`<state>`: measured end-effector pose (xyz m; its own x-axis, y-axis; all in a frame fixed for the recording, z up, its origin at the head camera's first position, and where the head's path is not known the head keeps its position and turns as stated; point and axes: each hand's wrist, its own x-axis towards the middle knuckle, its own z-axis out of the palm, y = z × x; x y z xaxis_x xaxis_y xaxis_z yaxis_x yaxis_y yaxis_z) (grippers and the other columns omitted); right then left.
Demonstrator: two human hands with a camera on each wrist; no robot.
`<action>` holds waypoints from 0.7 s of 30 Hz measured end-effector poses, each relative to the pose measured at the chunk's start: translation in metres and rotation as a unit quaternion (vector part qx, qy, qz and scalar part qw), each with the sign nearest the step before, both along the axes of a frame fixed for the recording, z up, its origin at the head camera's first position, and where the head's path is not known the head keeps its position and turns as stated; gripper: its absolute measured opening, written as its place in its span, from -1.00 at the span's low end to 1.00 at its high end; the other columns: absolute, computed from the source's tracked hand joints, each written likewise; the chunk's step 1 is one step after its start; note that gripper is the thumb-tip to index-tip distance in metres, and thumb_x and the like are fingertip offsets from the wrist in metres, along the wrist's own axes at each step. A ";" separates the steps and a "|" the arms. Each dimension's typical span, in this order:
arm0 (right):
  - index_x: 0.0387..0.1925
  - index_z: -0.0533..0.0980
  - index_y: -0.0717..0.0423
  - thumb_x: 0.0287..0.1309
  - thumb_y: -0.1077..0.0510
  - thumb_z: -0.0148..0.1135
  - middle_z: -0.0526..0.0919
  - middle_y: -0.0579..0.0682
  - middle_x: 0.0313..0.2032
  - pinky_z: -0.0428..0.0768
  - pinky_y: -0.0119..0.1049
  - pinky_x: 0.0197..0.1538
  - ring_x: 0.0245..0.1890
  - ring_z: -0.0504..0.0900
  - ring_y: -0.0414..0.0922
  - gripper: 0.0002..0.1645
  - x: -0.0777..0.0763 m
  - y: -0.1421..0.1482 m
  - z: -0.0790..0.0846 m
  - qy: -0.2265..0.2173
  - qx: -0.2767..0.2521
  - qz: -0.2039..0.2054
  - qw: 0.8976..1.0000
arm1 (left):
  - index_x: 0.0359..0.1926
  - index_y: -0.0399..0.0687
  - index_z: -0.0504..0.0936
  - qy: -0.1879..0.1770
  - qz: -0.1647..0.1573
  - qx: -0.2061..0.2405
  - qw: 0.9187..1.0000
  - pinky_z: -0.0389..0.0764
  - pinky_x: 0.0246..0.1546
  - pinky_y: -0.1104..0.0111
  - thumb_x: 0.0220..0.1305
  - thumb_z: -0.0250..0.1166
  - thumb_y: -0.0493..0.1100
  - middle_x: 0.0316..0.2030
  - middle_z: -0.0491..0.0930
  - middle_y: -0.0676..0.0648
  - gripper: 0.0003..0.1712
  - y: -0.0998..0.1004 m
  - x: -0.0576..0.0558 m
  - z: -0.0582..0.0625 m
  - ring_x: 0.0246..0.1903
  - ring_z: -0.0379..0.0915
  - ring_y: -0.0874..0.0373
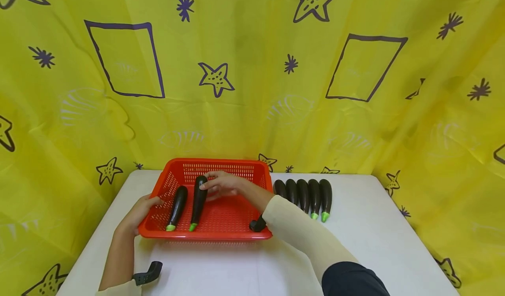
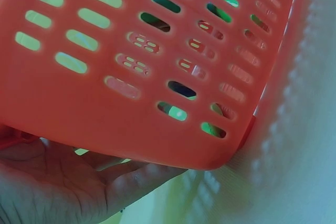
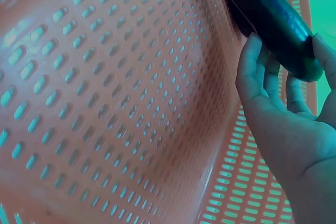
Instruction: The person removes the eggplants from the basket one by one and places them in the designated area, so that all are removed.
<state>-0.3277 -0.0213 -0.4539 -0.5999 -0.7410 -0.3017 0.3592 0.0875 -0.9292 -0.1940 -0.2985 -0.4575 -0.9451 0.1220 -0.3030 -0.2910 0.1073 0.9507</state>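
A red plastic basket (image 1: 236,234) with slotted walls stands on the table. My left hand (image 1: 139,212) grips its left rim, thumb over the edge; in the left wrist view part of that hand (image 2: 58,187) shows beneath the rim. Inside the basket, my right hand (image 1: 224,185) holds the upper end of a dark eggplant (image 1: 199,201) with a green stem end towards me. The right wrist view shows this eggplant (image 3: 273,19) between thumb and fingers. To its left another eggplant (image 1: 179,205) lies in the basket, leaning slightly.
Several more eggplants (image 1: 314,195) lie side by side in a row right of the basket, partly behind the right forearm. A white table (image 1: 378,243) carries everything. Yellow patterned curtain (image 1: 252,120) hangs behind and along both sides. Black wrist mounts (image 1: 149,274) sit on both arms.
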 end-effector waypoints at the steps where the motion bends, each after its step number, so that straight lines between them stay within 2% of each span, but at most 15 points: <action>1: 0.24 0.39 0.21 0.42 0.40 0.16 0.68 0.10 -0.06 0.64 0.17 0.18 -0.04 0.72 0.07 -0.59 -0.001 0.000 0.002 0.002 0.001 -0.001 1.000 | 0.51 -0.51 -0.02 0.000 0.001 -0.002 1.000 0.76 -0.12 -0.01 0.54 -0.07 -0.20 0.16 0.45 -0.39 -0.30 0.000 0.000 0.000 -0.12 0.68 -0.02; 6: 0.38 0.38 0.23 0.42 0.38 0.21 0.68 0.13 0.01 0.65 0.15 0.18 0.08 0.69 0.16 -0.45 -0.004 0.004 0.008 0.015 0.020 -0.020 0.999 | 0.51 -0.51 -0.01 0.009 -0.004 0.003 1.000 0.76 -0.10 -0.01 0.55 -0.07 -0.20 0.15 0.46 -0.38 -0.31 0.002 -0.002 0.002 -0.10 0.68 -0.03; 11: 0.42 0.40 0.20 0.41 0.34 0.25 0.68 0.12 0.01 0.63 0.15 0.21 0.08 0.68 0.17 -0.41 -0.005 0.005 0.013 0.016 0.038 -0.038 0.998 | 0.52 -0.47 0.03 0.007 0.001 0.005 1.000 0.75 -0.09 -0.01 0.53 -0.04 -0.20 0.16 0.46 -0.38 -0.31 0.005 -0.002 0.003 -0.09 0.69 -0.04; 15: 0.43 0.37 0.30 0.41 0.33 0.24 0.63 0.16 0.09 0.63 0.14 0.21 0.10 0.67 0.18 -0.39 -0.002 0.005 0.016 0.018 0.051 -0.047 0.997 | 0.51 -0.50 0.01 0.008 0.000 0.001 1.000 0.76 -0.10 -0.02 0.54 -0.04 -0.20 0.17 0.45 -0.42 -0.31 0.002 -0.001 0.002 -0.10 0.69 -0.05; 18: 0.36 0.38 0.39 0.40 0.34 0.23 0.60 0.18 0.08 0.66 0.10 0.18 0.09 0.67 0.17 -0.44 -0.001 0.007 0.017 0.013 0.060 -0.059 0.996 | 0.51 -0.53 -0.02 0.011 -0.004 0.003 1.000 0.75 -0.10 -0.02 0.55 -0.05 -0.20 0.17 0.45 -0.42 -0.30 0.001 0.001 0.001 -0.09 0.69 -0.05; 21: 0.17 0.47 0.38 0.38 0.33 0.24 0.61 0.14 -0.01 0.67 0.08 0.17 0.02 0.68 0.12 -0.62 -0.001 0.010 0.019 0.010 0.067 -0.071 0.995 | 0.51 -0.51 0.00 0.010 0.001 0.003 1.000 0.75 -0.10 -0.02 0.53 -0.04 -0.21 0.16 0.46 -0.41 -0.30 0.002 0.001 0.000 -0.10 0.70 -0.05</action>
